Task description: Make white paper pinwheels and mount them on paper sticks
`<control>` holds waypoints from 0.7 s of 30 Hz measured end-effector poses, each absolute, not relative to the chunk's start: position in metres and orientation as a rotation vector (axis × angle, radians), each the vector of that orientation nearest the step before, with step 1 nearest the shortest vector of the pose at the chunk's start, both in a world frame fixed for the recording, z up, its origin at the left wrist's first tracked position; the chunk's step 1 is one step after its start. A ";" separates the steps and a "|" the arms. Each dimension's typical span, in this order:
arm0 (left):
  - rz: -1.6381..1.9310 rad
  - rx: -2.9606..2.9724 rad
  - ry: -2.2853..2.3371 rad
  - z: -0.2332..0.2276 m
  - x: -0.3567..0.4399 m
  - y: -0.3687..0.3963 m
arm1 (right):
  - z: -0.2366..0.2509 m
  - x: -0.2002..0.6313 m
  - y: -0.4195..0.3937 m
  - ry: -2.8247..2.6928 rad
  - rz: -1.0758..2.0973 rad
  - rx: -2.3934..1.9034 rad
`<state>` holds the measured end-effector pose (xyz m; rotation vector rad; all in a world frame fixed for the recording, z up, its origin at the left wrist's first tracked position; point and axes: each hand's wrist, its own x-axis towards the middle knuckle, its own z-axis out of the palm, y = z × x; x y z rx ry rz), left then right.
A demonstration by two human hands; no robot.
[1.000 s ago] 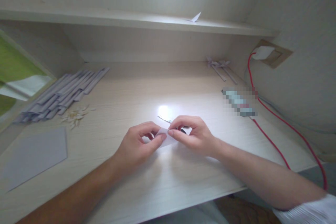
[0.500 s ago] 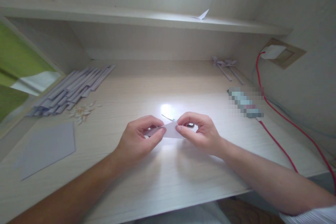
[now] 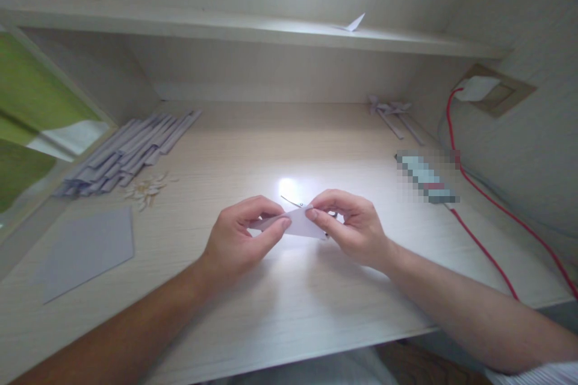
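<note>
A small piece of white paper (image 3: pixel 303 225) is held up between my two hands, just over the desk. My left hand (image 3: pixel 246 231) pinches its left part between thumb and fingers. With thumb and forefinger, my right hand (image 3: pixel 350 222) grips the upper edge to the right. Behind the paper lies a pair of scissors (image 3: pixel 291 201), partly covered by the paper and my right hand; one thin blade shows. A stack of paper sheets (image 3: pixel 93 252) lies flat on the desk to the left of my left hand.
Several rolled paper tubes (image 3: pixel 130 153) are piled at the left, with a heap of small pale pieces (image 3: pixel 147 190) in front. At the right lie a phone (image 3: pixel 424 177) with a red cable (image 3: pixel 487 255) and paper pinwheels (image 3: pixel 391 109). A shelf (image 3: pixel 253 30) spans the back, bearing folded paper (image 3: pixel 356 23).
My right hand has moved slightly right, and a little more of the paper shows between my hands. The view has shifted a little. Both hands keep their hold.
</note>
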<state>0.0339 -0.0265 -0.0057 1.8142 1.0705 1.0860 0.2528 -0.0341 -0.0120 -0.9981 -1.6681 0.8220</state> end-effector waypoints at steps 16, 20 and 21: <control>1.159 1.626 1.166 -0.006 0.034 -0.026 | -0.016 0.254 -0.035 -1.575 0.733 -0.949; 1.177 1.631 1.154 -0.006 0.035 -0.026 | -0.016 0.255 -0.034 -1.603 0.701 -0.966; 1.181 1.634 1.152 -0.007 0.035 -0.026 | -0.016 0.255 -0.034 -1.607 0.700 -0.962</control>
